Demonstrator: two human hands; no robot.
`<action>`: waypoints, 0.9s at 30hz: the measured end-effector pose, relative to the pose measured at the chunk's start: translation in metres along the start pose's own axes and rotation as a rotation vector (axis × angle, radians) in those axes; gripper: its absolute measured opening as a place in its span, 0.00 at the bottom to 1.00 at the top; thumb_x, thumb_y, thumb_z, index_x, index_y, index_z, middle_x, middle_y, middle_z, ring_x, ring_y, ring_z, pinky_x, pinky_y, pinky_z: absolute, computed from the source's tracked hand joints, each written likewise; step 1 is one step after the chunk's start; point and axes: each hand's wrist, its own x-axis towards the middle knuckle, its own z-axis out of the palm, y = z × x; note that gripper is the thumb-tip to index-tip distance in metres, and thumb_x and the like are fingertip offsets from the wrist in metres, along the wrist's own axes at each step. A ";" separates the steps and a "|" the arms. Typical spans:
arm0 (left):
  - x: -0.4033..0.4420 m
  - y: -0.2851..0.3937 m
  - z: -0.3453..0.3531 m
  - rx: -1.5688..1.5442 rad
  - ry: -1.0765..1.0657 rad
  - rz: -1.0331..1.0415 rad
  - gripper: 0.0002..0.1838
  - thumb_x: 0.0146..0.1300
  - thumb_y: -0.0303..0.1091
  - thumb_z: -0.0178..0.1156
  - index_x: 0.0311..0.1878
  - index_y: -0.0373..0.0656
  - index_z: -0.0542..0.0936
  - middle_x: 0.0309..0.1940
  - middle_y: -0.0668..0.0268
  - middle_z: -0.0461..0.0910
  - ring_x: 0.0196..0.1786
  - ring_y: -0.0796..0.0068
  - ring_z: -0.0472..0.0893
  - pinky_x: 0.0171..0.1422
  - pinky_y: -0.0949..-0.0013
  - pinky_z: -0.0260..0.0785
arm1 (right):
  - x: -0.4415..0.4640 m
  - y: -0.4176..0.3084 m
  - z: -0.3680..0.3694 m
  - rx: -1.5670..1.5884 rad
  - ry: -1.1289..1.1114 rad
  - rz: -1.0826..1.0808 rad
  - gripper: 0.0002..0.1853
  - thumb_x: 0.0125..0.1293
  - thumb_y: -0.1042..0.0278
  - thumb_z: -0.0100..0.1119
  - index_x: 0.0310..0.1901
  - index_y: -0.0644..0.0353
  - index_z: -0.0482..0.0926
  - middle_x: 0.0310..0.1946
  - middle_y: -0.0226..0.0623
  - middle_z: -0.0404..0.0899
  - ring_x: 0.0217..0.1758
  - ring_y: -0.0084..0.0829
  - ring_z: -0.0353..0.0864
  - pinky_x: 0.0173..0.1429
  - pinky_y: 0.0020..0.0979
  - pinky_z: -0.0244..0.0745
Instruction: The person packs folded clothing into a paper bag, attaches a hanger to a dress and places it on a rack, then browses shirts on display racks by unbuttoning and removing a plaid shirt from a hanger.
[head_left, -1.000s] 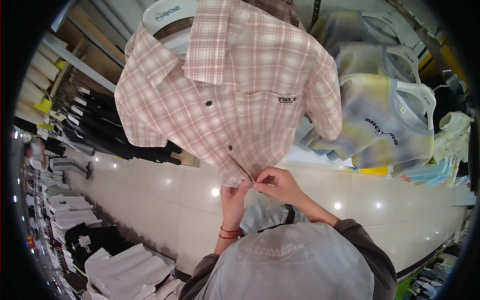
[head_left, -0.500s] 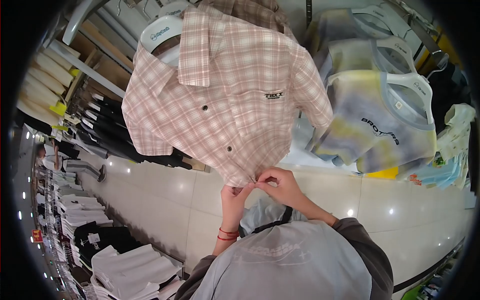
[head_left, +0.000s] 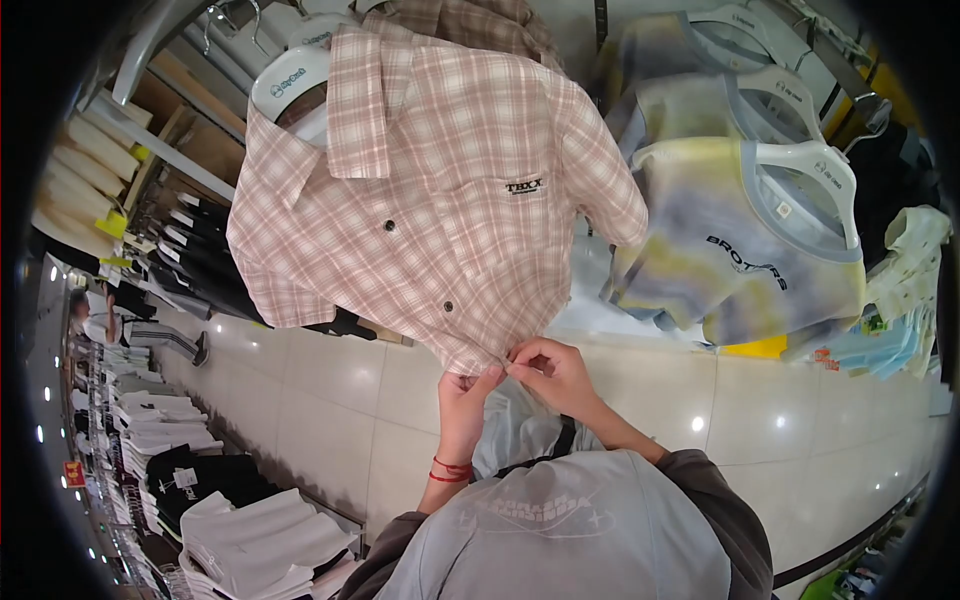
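Note:
A pink and white plaid shirt (head_left: 450,140) with short sleeves, dark buttons and "TBXX" lettering hangs on a white hanger (head_left: 290,85). My left hand (head_left: 466,400) pinches the front of its lower hem, thumb pressed against the cloth. Right beside it, my right hand (head_left: 553,374) grips the same hem between thumb and fingers. The two hands nearly touch, and the cloth is drawn together toward them. Whatever small part lies between the fingertips is hidden.
Tie-dye tops (head_left: 750,250) hang on white hangers at the right. White and black shirts (head_left: 260,540) fill a rack at lower left, and dark garments (head_left: 195,260) hang at left. A person (head_left: 150,325) stands farther off on the tiled floor (head_left: 330,400).
The view has shifted slightly, so the shirt and racks sit a little more to the left. Both hands keep their hold on the hem, fingers barely moved.

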 end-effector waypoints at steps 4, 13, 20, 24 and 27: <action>0.000 -0.002 0.000 0.064 -0.010 -0.013 0.10 0.59 0.23 0.55 0.45 0.33 0.76 0.41 0.61 0.79 0.43 0.75 0.78 0.52 0.71 0.70 | -0.003 -0.002 0.002 0.005 0.053 0.025 0.03 0.58 0.80 0.56 0.33 0.68 0.73 0.38 0.38 0.75 0.42 0.22 0.74 0.48 0.24 0.71; 0.004 0.000 0.004 0.138 -0.053 0.007 0.11 0.60 0.21 0.54 0.46 0.34 0.75 0.42 0.62 0.79 0.45 0.75 0.78 0.53 0.72 0.69 | 0.000 -0.008 0.006 -0.295 0.175 -0.125 0.03 0.59 0.81 0.55 0.33 0.68 0.71 0.38 0.40 0.76 0.38 0.21 0.76 0.45 0.23 0.73; 0.016 0.003 -0.002 0.047 -0.101 -0.062 0.14 0.62 0.26 0.52 0.51 0.33 0.71 0.45 0.60 0.77 0.47 0.71 0.77 0.58 0.65 0.68 | 0.016 -0.007 -0.019 -0.289 0.345 -0.113 0.05 0.59 0.81 0.53 0.34 0.66 0.67 0.36 0.42 0.78 0.39 0.24 0.78 0.47 0.25 0.74; 0.035 -0.008 -0.042 0.201 0.101 0.043 0.20 0.61 0.26 0.54 0.56 0.35 0.65 0.50 0.59 0.71 0.51 0.70 0.73 0.59 0.66 0.65 | 0.022 -0.018 -0.020 -0.247 0.238 -0.113 0.05 0.60 0.82 0.50 0.36 0.64 0.66 0.36 0.35 0.75 0.39 0.20 0.75 0.46 0.24 0.71; 0.040 -0.001 -0.064 0.381 0.283 0.327 0.27 0.55 0.24 0.60 0.56 0.35 0.60 0.50 0.58 0.69 0.53 0.71 0.70 0.58 0.67 0.63 | 0.024 -0.024 -0.006 -0.275 0.042 -0.005 0.06 0.60 0.83 0.47 0.38 0.62 0.66 0.36 0.30 0.71 0.37 0.18 0.71 0.43 0.22 0.67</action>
